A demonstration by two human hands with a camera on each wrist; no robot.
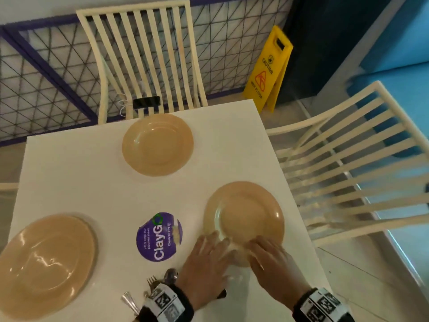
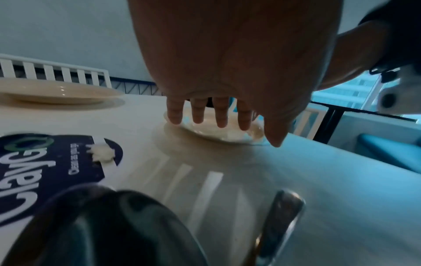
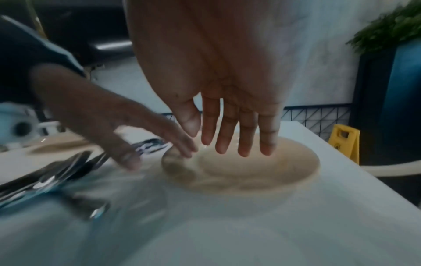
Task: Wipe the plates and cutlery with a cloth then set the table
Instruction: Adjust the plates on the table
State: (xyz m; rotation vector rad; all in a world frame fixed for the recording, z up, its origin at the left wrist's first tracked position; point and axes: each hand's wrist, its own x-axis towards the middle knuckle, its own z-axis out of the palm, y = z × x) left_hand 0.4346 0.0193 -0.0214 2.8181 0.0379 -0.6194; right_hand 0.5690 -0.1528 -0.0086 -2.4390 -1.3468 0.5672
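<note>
We are working over the white tabletop (image 1: 69, 163), the largest thing here, with cream slatted chairs (image 1: 144, 54) pulled up at its far and right sides. Three tan plates are sitting on it, apparently one per seat: the nearest-left plate (image 1: 46, 263) in front of us, the far plate (image 1: 157, 144) before the far chair, and the right plate (image 1: 246, 212) towards the right chair. That spread suggests we are setting places now; no cloth is showing.

Both hands are reaching to the near rim of the right plate. Our left hand (image 1: 206, 261) is lying with fingers (image 2: 198, 113) straight and spread, tips touching the rim. Our right hand (image 1: 271, 259) is also flat, its fingers (image 3: 246, 136) extended over the rim. Neither is gripping; we judge we are nudging the plate into position.

The cutlery (image 1: 160, 282) is lying bunched at the near edge, partly under our left wrist, its long axes running roughly away from us, fork tines pointing towards the purple sticker (image 1: 160, 237).
</note>
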